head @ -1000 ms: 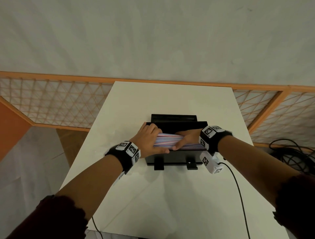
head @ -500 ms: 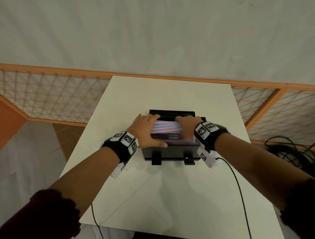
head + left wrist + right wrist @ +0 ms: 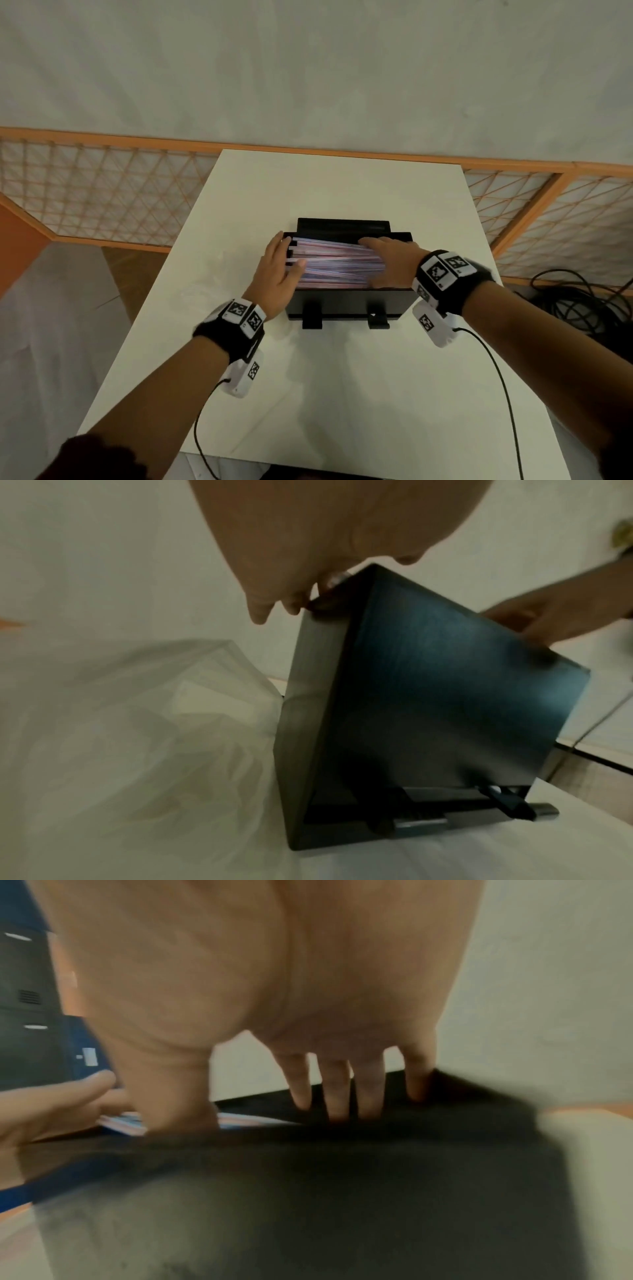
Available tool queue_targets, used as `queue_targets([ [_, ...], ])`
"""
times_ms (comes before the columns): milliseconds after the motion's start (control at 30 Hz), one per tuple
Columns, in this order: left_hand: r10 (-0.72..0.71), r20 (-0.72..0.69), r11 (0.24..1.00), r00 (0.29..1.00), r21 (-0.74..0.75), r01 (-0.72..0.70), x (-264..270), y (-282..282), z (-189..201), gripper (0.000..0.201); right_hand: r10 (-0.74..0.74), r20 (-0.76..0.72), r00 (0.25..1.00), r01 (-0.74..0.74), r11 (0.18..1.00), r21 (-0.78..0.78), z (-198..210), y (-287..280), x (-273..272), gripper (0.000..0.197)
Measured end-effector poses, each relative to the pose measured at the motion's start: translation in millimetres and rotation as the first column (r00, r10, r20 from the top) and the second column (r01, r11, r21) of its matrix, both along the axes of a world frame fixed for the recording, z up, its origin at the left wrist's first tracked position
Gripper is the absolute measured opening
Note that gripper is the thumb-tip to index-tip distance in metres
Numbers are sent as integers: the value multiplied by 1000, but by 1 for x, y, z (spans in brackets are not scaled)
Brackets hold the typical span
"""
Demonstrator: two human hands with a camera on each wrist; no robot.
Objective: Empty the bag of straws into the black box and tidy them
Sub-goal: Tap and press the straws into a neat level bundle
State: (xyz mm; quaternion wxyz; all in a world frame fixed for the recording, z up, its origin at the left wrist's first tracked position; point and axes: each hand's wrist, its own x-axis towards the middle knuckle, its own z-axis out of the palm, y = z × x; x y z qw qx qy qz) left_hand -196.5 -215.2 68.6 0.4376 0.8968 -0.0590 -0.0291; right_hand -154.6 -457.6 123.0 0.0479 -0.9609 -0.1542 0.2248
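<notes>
The left hand (image 3: 279, 274) has let go of the straws (image 3: 337, 265) and now lies flat against their left ends in the black box (image 3: 346, 298); the right hand (image 3: 390, 262), fingers spread, squares their right ends – tidying nearly done

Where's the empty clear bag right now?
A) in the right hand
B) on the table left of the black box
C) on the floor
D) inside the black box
B: the left wrist view shows the crumpled clear bag lying on the table beside the left wall of the black box, while both hands are at the straws and hold no bag.
</notes>
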Motion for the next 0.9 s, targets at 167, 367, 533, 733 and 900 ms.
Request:
queue_targets([
  [167, 64, -7, 998, 998, -3, -64, 7, -10, 1, 58, -49, 149, 988, 55, 998, -39, -4, 13, 4, 58],
  [367, 17, -23, 954, 1000, 299, -10, 1, -5, 3, 61, -102, 98, 990, 99, 994, 40, 3, -4, -4, 78],
  [533, -86, -53, 787, 995, 608, 100, 10, -13, 8, 76, -122, 77, 989, 115, 989, 96, -26, 9, -24, 55],
  [733, -221, 21, 710, 975, 688, 147, 16, -22, 21, 80, -198, 127, 972, 179, 973, 145, -12, 4, -26, 62],
  [900, -238, -28, 715, 971, 672, 195, 31, -48, 19, 70, -101, -68, 993, 102, 995, 16, 8, 9, -11, 70],
])
